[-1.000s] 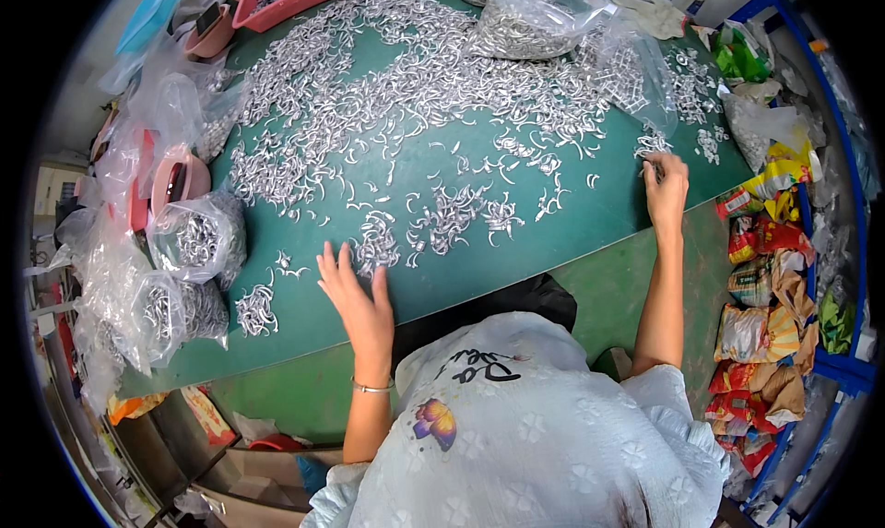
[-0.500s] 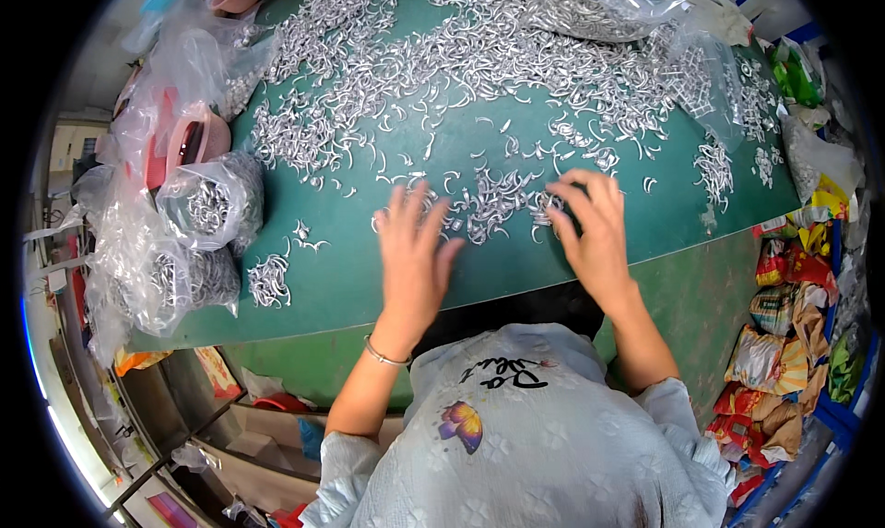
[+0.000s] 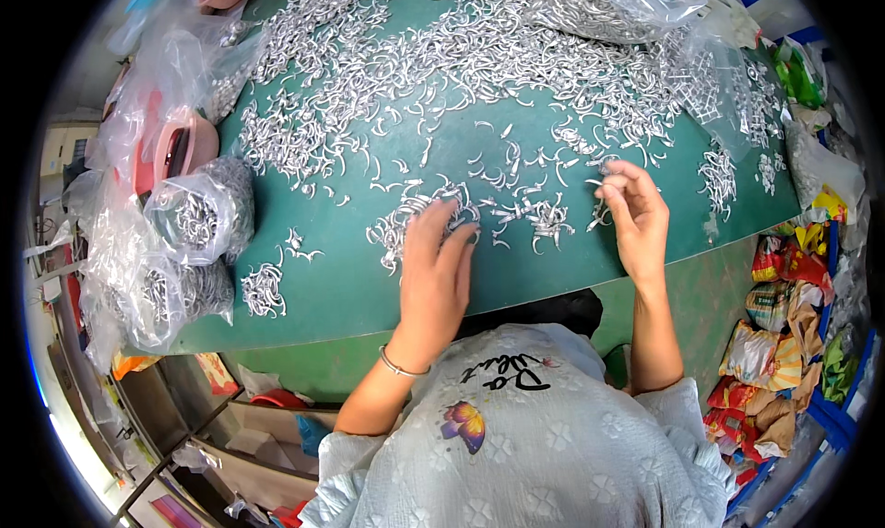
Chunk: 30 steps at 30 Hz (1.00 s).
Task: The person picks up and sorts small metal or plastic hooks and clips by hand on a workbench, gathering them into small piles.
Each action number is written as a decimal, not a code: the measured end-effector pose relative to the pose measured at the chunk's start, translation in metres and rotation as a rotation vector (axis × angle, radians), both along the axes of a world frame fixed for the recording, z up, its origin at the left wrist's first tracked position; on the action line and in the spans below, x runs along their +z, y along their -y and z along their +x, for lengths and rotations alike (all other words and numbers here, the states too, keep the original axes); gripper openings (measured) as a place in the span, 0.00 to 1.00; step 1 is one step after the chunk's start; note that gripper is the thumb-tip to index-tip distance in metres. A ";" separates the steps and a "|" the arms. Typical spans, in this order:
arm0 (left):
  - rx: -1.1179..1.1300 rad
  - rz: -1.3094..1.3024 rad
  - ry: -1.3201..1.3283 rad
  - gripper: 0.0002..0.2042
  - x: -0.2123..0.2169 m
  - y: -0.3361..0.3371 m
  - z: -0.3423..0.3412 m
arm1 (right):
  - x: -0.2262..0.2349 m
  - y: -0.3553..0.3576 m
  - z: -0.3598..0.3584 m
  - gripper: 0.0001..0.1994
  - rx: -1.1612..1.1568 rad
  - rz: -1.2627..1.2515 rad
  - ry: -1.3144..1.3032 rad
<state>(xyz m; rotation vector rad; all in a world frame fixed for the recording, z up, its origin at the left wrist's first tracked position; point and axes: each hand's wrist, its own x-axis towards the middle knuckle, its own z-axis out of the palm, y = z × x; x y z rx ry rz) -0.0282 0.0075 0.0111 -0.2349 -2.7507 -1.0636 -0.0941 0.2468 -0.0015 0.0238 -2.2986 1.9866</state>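
Our left hand (image 3: pixel 433 274) lies spread on the silver hooks (image 3: pixel 433 210) — right hand (image 3: pixel 636 214) pinches one; most remain scattered beyond our fingertips.

Green table (image 3: pixel 350 288) is pretty cluttered around the edges. Clear plastic bags (image 3: pixel 198 219) stuffed with silvery bits are piled along the left side, with a pink tub (image 3: pixel 180 145) tucked behind them. Another clear bag (image 3: pixel 618 2) sits at the far edge. Colourful snack packets (image 3: pixel 774 344) are heaped on the right, and cardboard boxes (image 3: pixel 267 436) sit underneath.
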 end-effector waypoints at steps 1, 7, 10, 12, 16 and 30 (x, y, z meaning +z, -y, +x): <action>-0.028 -0.007 -0.041 0.15 0.001 -0.006 -0.002 | 0.001 -0.006 -0.001 0.07 0.003 0.059 0.042; -0.159 -0.013 -0.028 0.17 0.005 -0.044 -0.017 | 0.000 0.028 -0.006 0.07 0.016 0.734 -0.300; -0.165 -0.024 -0.008 0.18 0.005 -0.047 -0.017 | -0.006 0.030 -0.009 0.08 0.092 0.820 -0.194; -0.141 -0.028 0.001 0.18 0.004 -0.043 -0.018 | -0.005 0.028 -0.011 0.08 0.115 0.812 -0.165; -0.143 -0.027 -0.003 0.19 0.006 -0.040 -0.029 | 0.013 0.006 -0.012 0.05 0.025 0.587 -0.083; -0.383 -0.199 0.003 0.20 -0.006 -0.076 -0.046 | 0.016 -0.067 -0.035 0.07 -0.190 0.990 -0.321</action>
